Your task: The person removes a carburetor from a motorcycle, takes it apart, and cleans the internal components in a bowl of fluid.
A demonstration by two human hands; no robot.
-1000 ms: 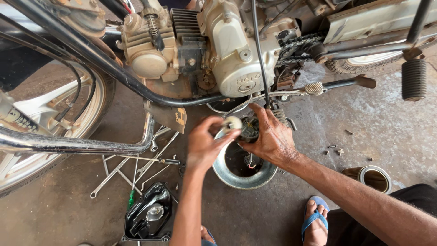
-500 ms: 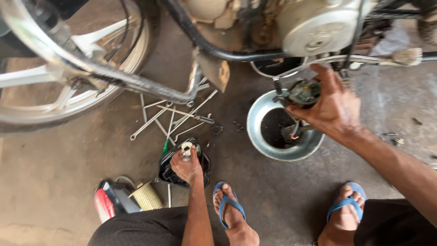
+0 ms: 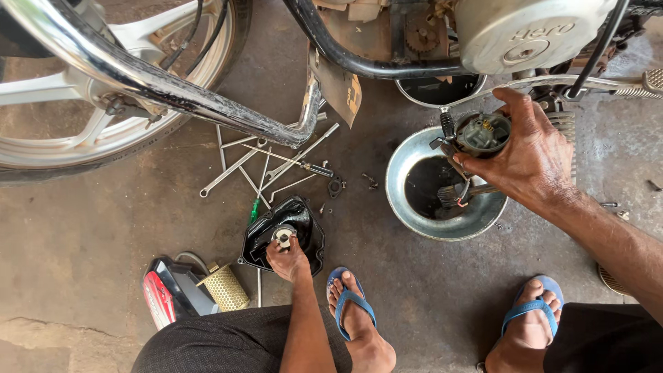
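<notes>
Gripping a grimy metal carburettor (image 3: pixel 482 135), the right hand (image 3: pixel 535 162) closes; left hand (image 3: pixel 288 260) pinches a small white part (image 3: pixel 283 237).

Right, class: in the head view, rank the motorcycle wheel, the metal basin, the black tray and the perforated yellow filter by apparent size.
1. motorcycle wheel, though partly cut off
2. metal basin
3. black tray
4. perforated yellow filter

Single head view, looking steeply down at the concrete floor (image 3: pixel 83 228) from close above; motorcycle underside (image 3: pixel 387 41) across frame top, wearer's knees and feet at bottom edge.
</notes>
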